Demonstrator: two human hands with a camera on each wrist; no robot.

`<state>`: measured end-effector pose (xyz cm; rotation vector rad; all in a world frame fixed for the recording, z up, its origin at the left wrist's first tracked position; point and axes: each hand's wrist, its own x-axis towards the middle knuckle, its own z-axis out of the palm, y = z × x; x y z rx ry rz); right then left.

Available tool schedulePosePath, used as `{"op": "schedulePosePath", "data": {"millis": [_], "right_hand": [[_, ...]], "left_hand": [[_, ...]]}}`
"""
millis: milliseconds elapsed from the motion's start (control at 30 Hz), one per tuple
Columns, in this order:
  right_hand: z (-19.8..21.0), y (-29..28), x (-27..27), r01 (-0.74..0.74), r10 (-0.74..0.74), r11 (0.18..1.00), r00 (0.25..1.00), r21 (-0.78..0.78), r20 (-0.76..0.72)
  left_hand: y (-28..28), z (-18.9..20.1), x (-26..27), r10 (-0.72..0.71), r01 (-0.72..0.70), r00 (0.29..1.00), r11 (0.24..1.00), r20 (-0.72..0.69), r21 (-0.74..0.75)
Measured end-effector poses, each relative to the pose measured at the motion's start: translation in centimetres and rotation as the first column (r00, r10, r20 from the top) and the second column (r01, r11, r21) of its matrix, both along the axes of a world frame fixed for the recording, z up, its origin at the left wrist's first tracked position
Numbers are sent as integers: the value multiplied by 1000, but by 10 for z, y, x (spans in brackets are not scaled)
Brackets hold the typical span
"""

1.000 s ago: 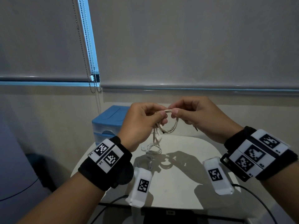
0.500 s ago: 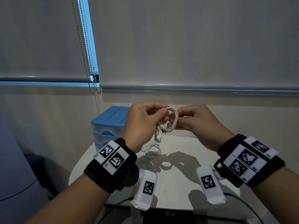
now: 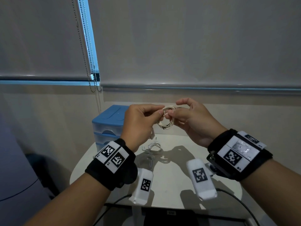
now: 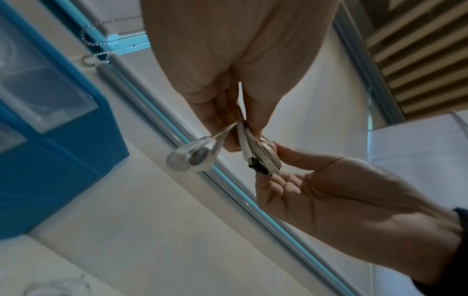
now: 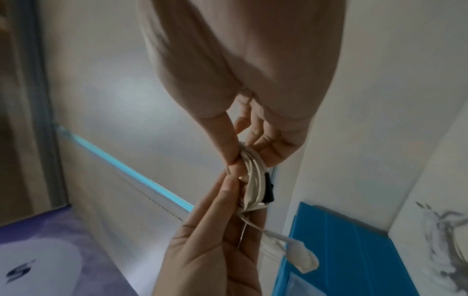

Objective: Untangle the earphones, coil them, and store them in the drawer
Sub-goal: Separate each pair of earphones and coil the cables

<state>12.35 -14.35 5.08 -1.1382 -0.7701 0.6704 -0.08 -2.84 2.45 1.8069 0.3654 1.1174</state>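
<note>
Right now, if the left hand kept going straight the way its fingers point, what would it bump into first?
Probably the right hand. The left hand points across at it, and only the coiled earphones that both pinch lie between them, so the fingertips would likely meet there almost at once.

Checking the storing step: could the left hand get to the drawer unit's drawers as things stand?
Probably yes, but not freely: the drawer unit sits just beyond the left hand with nothing between them, yet that hand pinches the coiled earphones along with the right hand, so it is occupied.
</note>
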Motion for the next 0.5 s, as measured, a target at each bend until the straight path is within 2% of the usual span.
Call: {"op": "schedulePosePath", "data": {"millis": [100, 300, 367, 500], "right_hand": [[-6, 1, 3, -53, 51, 998, 989, -14, -139], [-16, -4, 10, -226, 208, 969, 964, -100, -164], [-17, -6, 13, -258, 248, 959, 964, -119, -96], [-19, -8, 18, -147, 209, 957, 946, -248, 246]], "left_hand": [[0, 2, -2, 20, -19, 1000, 998, -16, 56], [7, -2, -5, -12, 13, 999, 1000, -47, 25], [7, -3, -4, -33, 33, 999, 999, -42, 6], [6, -9, 1, -78, 74, 996, 994, -37, -82]]}}
